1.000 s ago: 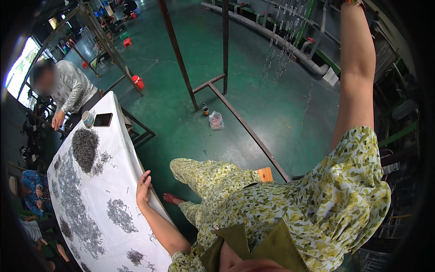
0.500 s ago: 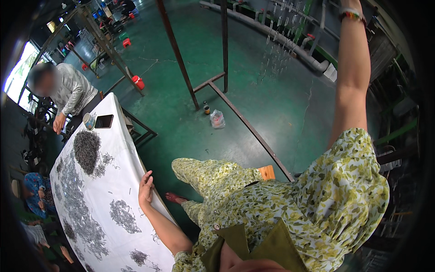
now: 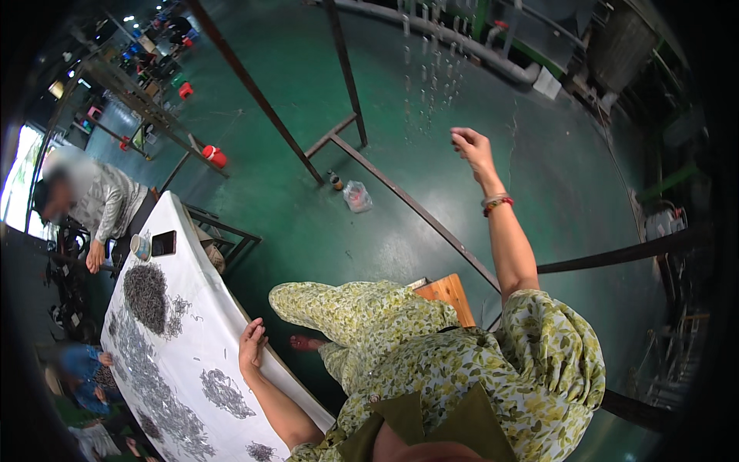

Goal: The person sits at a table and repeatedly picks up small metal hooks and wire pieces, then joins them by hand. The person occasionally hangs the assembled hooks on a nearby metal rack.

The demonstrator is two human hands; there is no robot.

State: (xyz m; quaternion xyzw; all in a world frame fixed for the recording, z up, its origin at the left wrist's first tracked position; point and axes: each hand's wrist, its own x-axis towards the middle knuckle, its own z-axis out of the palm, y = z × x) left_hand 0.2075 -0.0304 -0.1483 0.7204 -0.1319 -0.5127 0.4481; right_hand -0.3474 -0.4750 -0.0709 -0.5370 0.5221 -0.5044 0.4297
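Note:
My left hand [image 3: 252, 344] is at the right edge of the white-covered table [image 3: 204, 327], its fingers loosely bent and apart, with nothing seen in it. Bare of any object that I can see, my right hand [image 3: 475, 150] is raised over the green floor, its fingers half curled and slightly parted. A beaded bracelet circles that wrist. Beyond it, strands of small shiny metal pieces [image 3: 436, 58] hang down, apart from the hand. Across the tabletop lie a dark heap of small bent metal pieces [image 3: 145, 299], a wide grey spread [image 3: 158, 385] and a smaller pile [image 3: 227, 393].
A phone [image 3: 164, 243] and a cup [image 3: 140, 246] stand at the table's far end, near a person [image 3: 115, 192] in a grey patterned top. A metal frame bar [image 3: 416, 208] crosses ahead. Beside my legs is a wooden stool [image 3: 450, 296]; a plastic bag [image 3: 357, 196] lies on the floor.
My right arm has come down from high overhead, bringing the hand into full view. My left hand stays by the table edge. The whole view has shifted, and more of the stool shows.

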